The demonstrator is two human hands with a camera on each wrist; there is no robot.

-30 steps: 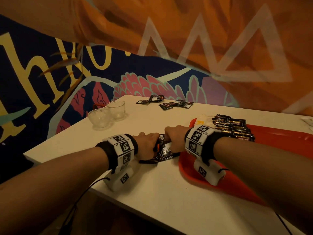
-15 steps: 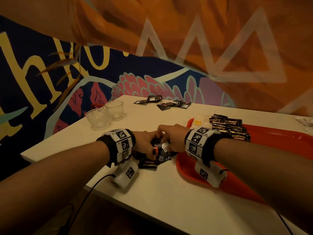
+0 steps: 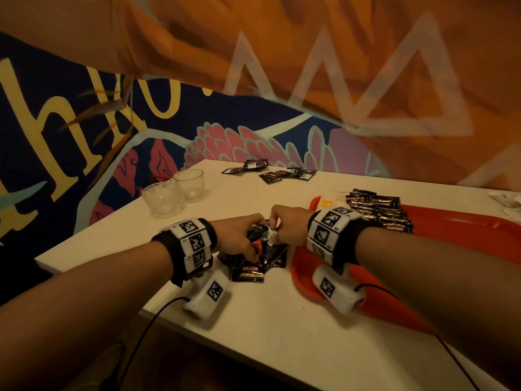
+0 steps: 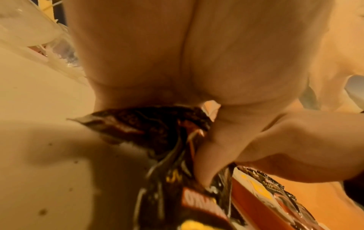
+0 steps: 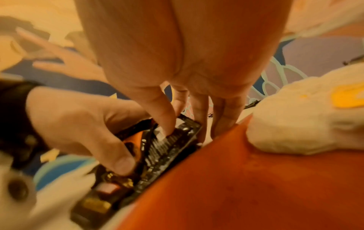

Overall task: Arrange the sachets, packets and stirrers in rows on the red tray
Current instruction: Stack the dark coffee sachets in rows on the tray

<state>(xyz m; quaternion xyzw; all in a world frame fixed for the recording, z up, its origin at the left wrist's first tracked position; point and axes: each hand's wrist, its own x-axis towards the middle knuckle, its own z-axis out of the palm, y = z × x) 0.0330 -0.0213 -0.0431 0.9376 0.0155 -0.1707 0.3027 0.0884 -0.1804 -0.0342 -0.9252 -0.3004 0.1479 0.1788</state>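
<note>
Glass cups (image 3: 174,189): two, clear, side by side at the far left of the white table (image 3: 282,334).
Left hand (image 3: 238,238): one; its grip is closed, thumb and fingers pinching the bunch of dark packets (image 3: 258,263). In the left wrist view the palm hides most of the bunch.
Bunch of dark packets: on the table, touching the left rim of the red tray (image 3: 465,244); the count is unclear, since the packets overlap under both hands.
Right hand (image 3: 287,225): one; its grip is narrow, thumb and fingertips pinched on the top edge of the same bunch.
Loose packets (image 3: 279,172): about six, lying flat at the far edge of the table; overlap makes the count uncertain.
Stacked sachets (image 3: 377,210): a dark row on the far left part of the red tray; too many and too small to count.
White pack (image 5: 305,118): one, with a yellow mark, at the tray's far left corner.
Red tray: one, cut off at the right edge.
</note>
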